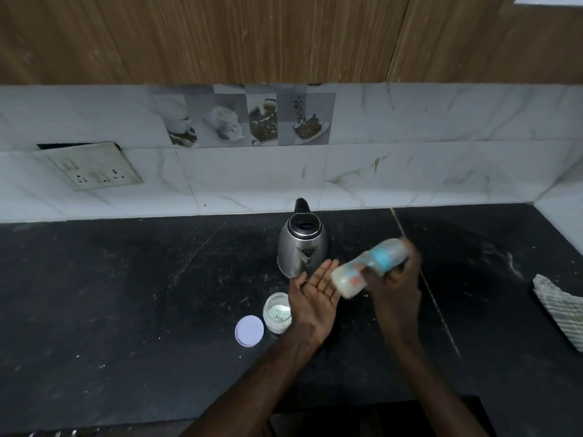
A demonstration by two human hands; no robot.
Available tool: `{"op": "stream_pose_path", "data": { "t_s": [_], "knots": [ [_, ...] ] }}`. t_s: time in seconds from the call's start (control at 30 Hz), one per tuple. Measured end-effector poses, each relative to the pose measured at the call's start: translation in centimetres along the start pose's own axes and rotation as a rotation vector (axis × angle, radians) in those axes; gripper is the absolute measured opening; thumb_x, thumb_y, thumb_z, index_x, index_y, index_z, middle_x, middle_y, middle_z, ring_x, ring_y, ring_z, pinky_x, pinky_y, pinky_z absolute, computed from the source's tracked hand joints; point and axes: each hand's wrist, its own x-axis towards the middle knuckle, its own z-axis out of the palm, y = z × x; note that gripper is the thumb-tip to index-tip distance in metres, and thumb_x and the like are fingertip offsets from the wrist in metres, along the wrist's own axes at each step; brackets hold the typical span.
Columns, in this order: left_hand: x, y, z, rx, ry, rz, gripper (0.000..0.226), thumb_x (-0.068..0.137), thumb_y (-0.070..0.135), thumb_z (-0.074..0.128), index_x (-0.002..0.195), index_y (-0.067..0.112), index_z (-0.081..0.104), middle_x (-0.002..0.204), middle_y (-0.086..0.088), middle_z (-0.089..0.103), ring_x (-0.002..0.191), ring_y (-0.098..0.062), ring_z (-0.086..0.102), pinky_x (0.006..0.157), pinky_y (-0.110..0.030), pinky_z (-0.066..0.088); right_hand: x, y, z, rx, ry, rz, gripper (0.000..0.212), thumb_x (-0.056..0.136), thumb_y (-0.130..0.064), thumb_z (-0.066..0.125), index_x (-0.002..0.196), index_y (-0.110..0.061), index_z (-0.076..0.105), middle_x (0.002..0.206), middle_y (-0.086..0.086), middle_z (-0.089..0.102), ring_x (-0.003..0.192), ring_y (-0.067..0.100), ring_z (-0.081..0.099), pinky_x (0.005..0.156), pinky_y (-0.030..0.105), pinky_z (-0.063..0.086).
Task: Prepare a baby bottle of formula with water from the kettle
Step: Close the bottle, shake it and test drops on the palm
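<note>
My right hand [396, 287] grips a baby bottle [362, 266] with a blue collar and milky contents. The bottle is blurred and tilted, its base pointing down-left toward my left hand [315, 290]. That hand is open, palm up, fingers spread, just beside the bottle's base. Behind both hands a steel kettle [301, 247] with a black lid and handle stands on the black counter [126, 294]. An open jar of white formula powder [277, 313] sits left of my left wrist, with its pale round lid [249, 331] lying flat beside it.
A folded patterned cloth [560, 309] lies at the counter's right edge. A wall socket plate [91, 167] hangs loose on the tiled backsplash at left. Wooden cabinets run above. The tiled wall turns a corner at far right.
</note>
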Motion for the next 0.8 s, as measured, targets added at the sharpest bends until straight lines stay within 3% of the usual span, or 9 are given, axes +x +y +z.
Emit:
{"op": "stream_pose_path", "data": {
  "t_s": [0.07,0.17,0.3,0.43,0.53,0.57,0.67,0.7,0.8],
  "knots": [
    [0.3,0.1,-0.1,0.010,0.005,0.003,0.063,0.095,0.037,0.041,0.143,-0.002,0.057,0.141,-0.020,0.064,0.141,-0.034,0.052,0.124,-0.045,0.033,0.4,-0.2,0.1,0.027,0.033,-0.014,0.082,0.086,-0.018,0.083,0.149,-0.040,0.035,0.121,-0.009,0.068,0.104,0.008,0.073,0.092,0.047,0.062],
    [-0.1,0.0,-0.1,-0.011,-0.002,-0.014,0.063,0.094,0.037,0.043,0.140,-0.003,0.058,0.144,-0.023,0.060,0.141,-0.039,0.050,0.116,-0.050,0.041,-0.6,-0.2,0.7,-0.125,-0.212,-0.021,0.088,0.081,-0.015,0.086,0.149,-0.044,0.037,0.119,-0.013,0.071,0.102,0.004,0.073,0.091,0.036,0.061],
    [0.1,0.1,0.3,-0.021,-0.020,0.013,0.061,0.095,0.037,0.042,0.136,-0.003,0.062,0.146,-0.024,0.058,0.132,-0.032,0.056,0.102,-0.039,0.047,0.3,-0.8,0.8,0.058,0.069,-0.007,0.081,0.087,-0.020,0.082,0.150,-0.040,0.034,0.115,-0.015,0.067,0.103,0.006,0.072,0.093,0.044,0.061],
    [-0.3,-0.3,0.3,-0.035,-0.026,-0.019,0.060,0.094,0.036,0.042,0.133,-0.003,0.064,0.140,-0.024,0.063,0.128,-0.039,0.059,0.096,-0.044,0.056,-0.8,-0.4,1.0,-0.122,-0.181,-0.010,0.083,0.081,-0.018,0.086,0.145,-0.045,0.040,0.112,-0.015,0.072,0.100,0.004,0.074,0.090,0.039,0.062],
    [0.1,-0.2,0.5,-0.046,-0.006,-0.005,0.057,0.094,0.036,0.042,0.128,-0.003,0.067,0.136,-0.024,0.066,0.138,-0.036,0.053,0.105,-0.042,0.048,0.1,-0.5,0.7,0.052,0.058,-0.014,0.083,0.085,-0.021,0.084,0.149,-0.040,0.035,0.116,-0.012,0.070,0.103,0.005,0.073,0.091,0.045,0.062],
    [0.1,-0.2,0.4,-0.049,-0.011,-0.007,0.057,0.094,0.037,0.042,0.127,-0.003,0.068,0.135,-0.024,0.066,0.137,-0.036,0.055,0.104,-0.040,0.048,0.1,-0.6,0.9,0.055,0.061,-0.018,0.083,0.086,-0.021,0.083,0.150,-0.040,0.034,0.116,-0.013,0.069,0.103,0.006,0.073,0.092,0.046,0.062],
    [-0.6,-0.4,0.5,-0.049,-0.040,-0.030,0.057,0.089,0.036,0.047,0.126,-0.002,0.068,0.133,-0.026,0.066,0.119,-0.039,0.065,0.094,-0.043,0.057,-1.0,-0.3,1.0,-0.153,-0.210,-0.053,0.088,0.081,-0.019,0.086,0.148,-0.045,0.036,0.113,-0.013,0.073,0.098,0.002,0.074,0.089,0.033,0.061],
    [-0.7,-0.4,0.6,-0.044,-0.049,-0.025,0.058,0.088,0.036,0.048,0.128,-0.002,0.067,0.135,-0.026,0.065,0.121,-0.040,0.063,0.097,-0.045,0.056,-0.9,-0.2,0.8,-0.162,-0.209,-0.060,0.089,0.080,-0.018,0.087,0.148,-0.045,0.037,0.114,-0.011,0.074,0.098,0.002,0.074,0.087,0.028,0.060],
    [-0.3,-0.4,0.4,-0.052,-0.035,-0.008,0.060,0.094,0.035,0.043,0.134,-0.005,0.062,0.141,-0.026,0.061,0.139,-0.038,0.053,0.121,-0.047,0.038,-0.1,-0.1,0.5,-0.010,0.012,-0.056,0.088,0.084,-0.016,0.084,0.151,-0.042,0.033,0.123,-0.010,0.068,0.104,0.003,0.072,0.087,0.029,0.060]
  ]
}}
